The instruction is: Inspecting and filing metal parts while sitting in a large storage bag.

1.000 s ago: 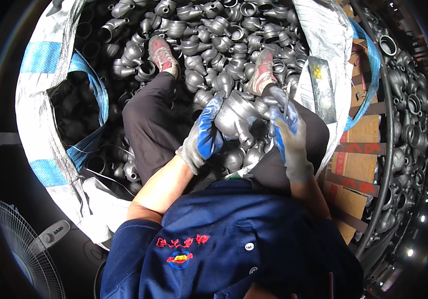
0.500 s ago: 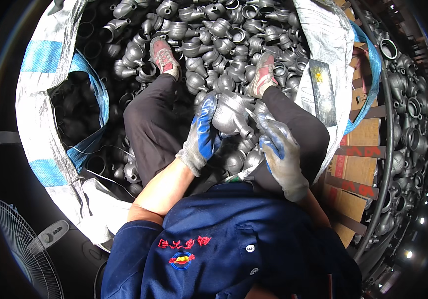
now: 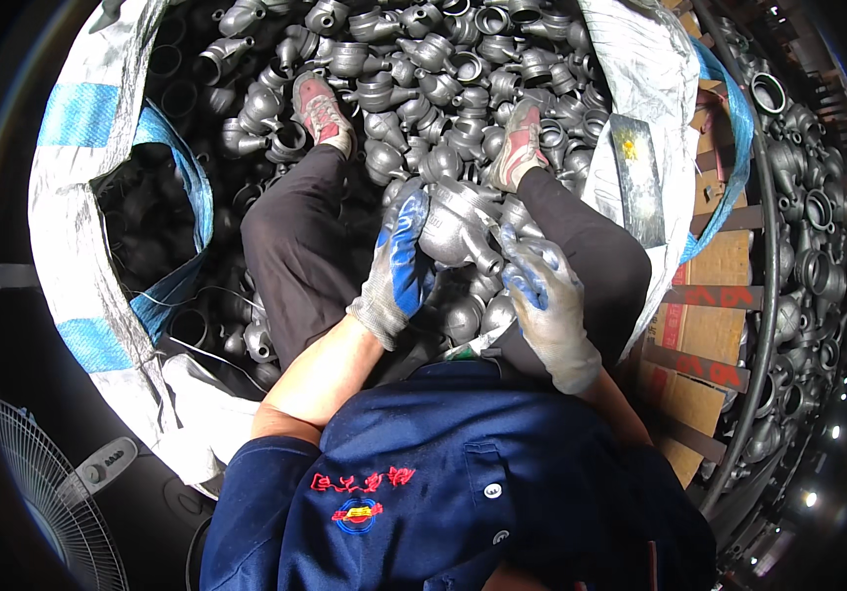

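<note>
Between my knees I hold a grey metal casting (image 3: 455, 229), round-bodied with a wide collar and a short spout turned toward me. My left hand (image 3: 402, 246), in a grey glove with a blue coated palm, is closed around the casting's left side. My right hand (image 3: 544, 286), gloved the same way, is at its right, with curled fingertips close to the collar and spout. Whatever those fingers pinch, if anything, is too small to make out. Many similar castings (image 3: 443, 163) lie heaped beneath and beyond my hands.
I sit inside a large white woven bag (image 3: 73, 207) with blue straps (image 3: 182, 158). My shoes (image 3: 323, 110) rest on the heap. A fan (image 3: 44, 483) stands at lower left. Rightward are cardboard on slats (image 3: 719, 271), a dark curved rail (image 3: 763, 325) and more castings (image 3: 817, 276).
My right hand has shifted slightly left, its fingertips nearer the casting's spout. The left hand and the casting stay almost still.
</note>
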The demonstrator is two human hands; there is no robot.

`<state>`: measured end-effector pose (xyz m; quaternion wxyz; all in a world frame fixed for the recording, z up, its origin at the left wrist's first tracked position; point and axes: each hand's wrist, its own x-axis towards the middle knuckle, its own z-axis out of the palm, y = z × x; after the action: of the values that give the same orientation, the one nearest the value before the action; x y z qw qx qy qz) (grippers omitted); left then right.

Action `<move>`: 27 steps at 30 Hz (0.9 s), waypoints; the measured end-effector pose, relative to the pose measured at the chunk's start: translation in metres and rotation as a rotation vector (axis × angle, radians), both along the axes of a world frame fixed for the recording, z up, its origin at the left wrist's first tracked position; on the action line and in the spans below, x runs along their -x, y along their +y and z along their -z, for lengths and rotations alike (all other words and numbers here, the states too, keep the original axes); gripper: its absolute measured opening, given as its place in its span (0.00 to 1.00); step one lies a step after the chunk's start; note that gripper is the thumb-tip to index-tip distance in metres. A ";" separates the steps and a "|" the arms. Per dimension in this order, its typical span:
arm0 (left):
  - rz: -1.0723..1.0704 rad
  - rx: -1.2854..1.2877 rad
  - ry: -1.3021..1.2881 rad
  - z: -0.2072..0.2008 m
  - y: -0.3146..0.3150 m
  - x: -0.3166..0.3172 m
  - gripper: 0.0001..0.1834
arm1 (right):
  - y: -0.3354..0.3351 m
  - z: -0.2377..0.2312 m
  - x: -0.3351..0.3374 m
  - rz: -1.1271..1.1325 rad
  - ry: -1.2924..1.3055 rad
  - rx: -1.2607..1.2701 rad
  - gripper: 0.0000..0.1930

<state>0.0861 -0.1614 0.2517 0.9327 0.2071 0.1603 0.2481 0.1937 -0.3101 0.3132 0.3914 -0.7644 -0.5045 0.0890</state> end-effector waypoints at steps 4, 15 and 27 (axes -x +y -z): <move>0.009 0.013 0.009 0.000 -0.001 0.001 0.27 | 0.001 -0.006 0.001 -0.017 -0.035 0.064 0.16; -0.042 0.092 -0.040 0.000 -0.001 0.001 0.21 | -0.010 -0.001 -0.005 -0.008 0.257 0.097 0.19; -0.134 -0.024 -0.015 -0.023 -0.003 0.000 0.20 | -0.008 -0.011 -0.008 -0.067 0.179 0.100 0.19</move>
<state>0.0862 -0.1649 0.2751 0.9126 0.2052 0.1637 0.3133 0.2013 -0.3180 0.3240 0.3929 -0.7547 -0.4879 0.1949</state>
